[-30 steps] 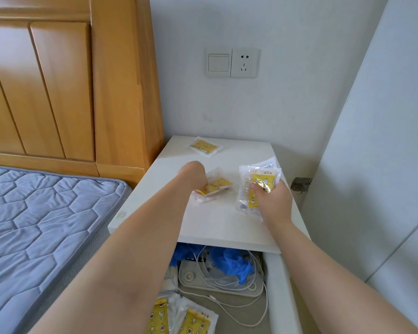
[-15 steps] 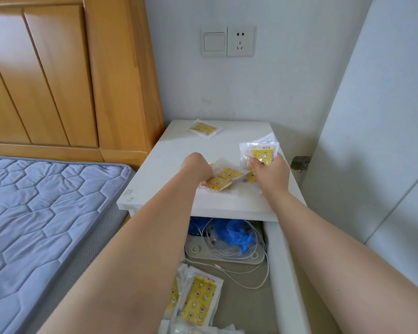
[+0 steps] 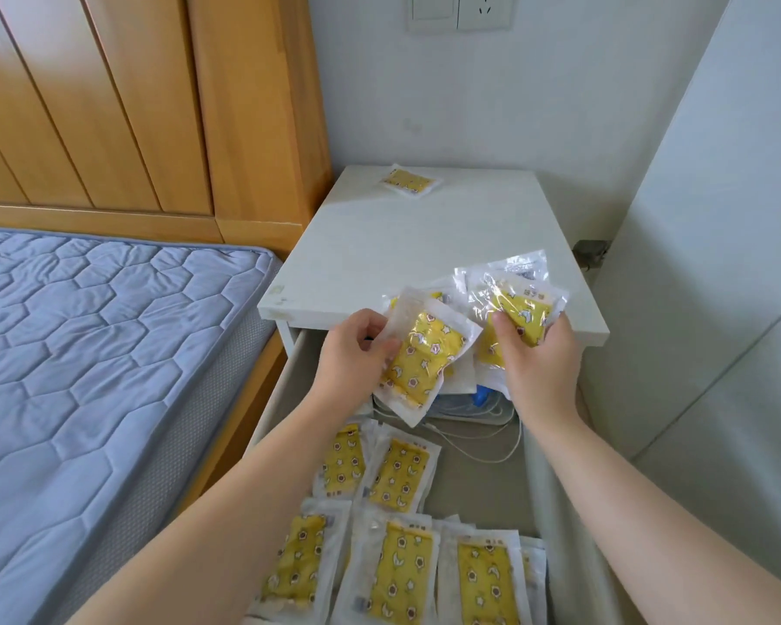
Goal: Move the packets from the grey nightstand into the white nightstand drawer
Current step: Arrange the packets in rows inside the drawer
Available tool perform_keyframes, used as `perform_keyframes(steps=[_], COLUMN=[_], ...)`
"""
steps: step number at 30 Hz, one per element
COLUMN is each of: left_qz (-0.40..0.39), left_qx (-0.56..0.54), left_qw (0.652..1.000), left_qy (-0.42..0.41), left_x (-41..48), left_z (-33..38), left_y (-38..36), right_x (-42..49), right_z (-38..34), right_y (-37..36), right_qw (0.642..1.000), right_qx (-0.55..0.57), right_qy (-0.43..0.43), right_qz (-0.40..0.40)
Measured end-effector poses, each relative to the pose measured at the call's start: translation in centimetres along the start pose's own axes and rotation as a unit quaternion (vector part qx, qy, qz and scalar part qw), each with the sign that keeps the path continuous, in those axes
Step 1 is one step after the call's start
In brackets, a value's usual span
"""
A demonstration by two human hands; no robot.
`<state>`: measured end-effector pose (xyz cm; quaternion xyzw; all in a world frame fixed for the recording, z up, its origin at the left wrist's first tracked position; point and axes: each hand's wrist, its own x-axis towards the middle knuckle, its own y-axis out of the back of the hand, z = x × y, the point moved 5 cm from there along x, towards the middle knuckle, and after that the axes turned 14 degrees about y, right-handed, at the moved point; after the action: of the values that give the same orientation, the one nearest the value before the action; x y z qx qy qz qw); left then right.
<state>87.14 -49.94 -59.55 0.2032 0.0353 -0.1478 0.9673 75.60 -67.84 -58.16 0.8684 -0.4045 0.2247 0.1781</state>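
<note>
The left hand (image 3: pixel 357 358) pinches one clear plastic packet with a yellow star-patterned pad inside (image 3: pixel 424 363) by its edge, thumb and fingers (image 3: pixel 379 349) closed on the film. The right hand (image 3: pixel 539 367) has its fingers curled round a loose bundle of the same packets (image 3: pixel 517 304). Both loads hang at the front lip of the nightstand's pale worktop (image 3: pixel 424 245), just above the back of the open white drawer (image 3: pixel 555 512). The step in hand, as I judge it, is the drop into that drawer. It would go best with each load lowered flat onto the bare floor between the laid rows of packets (image 3: pixel 397 570) and the thin white cable (image 3: pixel 470 453), rather than released from height. The slick film slides, and the bundle could fan apart or catch the cable. One lone packet (image 3: pixel 410 181) lies at the worktop's far edge, near the wall, and calls for a later reach.
</note>
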Motion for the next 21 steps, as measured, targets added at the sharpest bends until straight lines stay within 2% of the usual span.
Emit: perform_keyframes(steps=[4,7,9,11,13,15,17,21], left_qz=[-0.031,-0.022,-0.004,0.012,0.015,0.006,0.008,0.056], left_qx=[0.072,0.103,0.141,0.200,0.243,0.276,0.314,0.426], left_qw=[0.995,0.986,0.978,0.968,0.960,0.952,0.940,0.901], left_qy=[0.054,0.127,0.154,0.149,0.136,0.134,0.130,0.057], left_x=[0.5,2.0,2.4,2.4,2.5,2.6,2.4,2.0], left_z=[-4.3,-6.6,-7.8,-8.4,-8.9,-9.1,-9.1,-7.5], left_y=[1.1,1.9,2.3,2.3,1.8,1.2,1.1,1.5], right_x=[-3.7,-4.7,-5.6,-7.6,-9.5,-10.4,-10.7,-11.9], right_z=[1.7,3.7,5.4,6.9,7.8,8.6,9.5,10.5], right_y=[-0.4,-1.7,-2.7,-3.7,-4.6,-5.4,-6.5,-8.5], right_qw=[0.994,0.973,0.942,0.887,0.839,0.825,0.828,0.832], right_qx=[0.008,0.028,0.046,0.093,0.099,0.078,0.060,-0.004], right_qy=[-0.075,-0.184,-0.297,-0.432,-0.517,-0.542,-0.540,-0.521], right_qz=[-0.078,-0.133,-0.146,-0.138,-0.140,-0.139,-0.139,-0.191])
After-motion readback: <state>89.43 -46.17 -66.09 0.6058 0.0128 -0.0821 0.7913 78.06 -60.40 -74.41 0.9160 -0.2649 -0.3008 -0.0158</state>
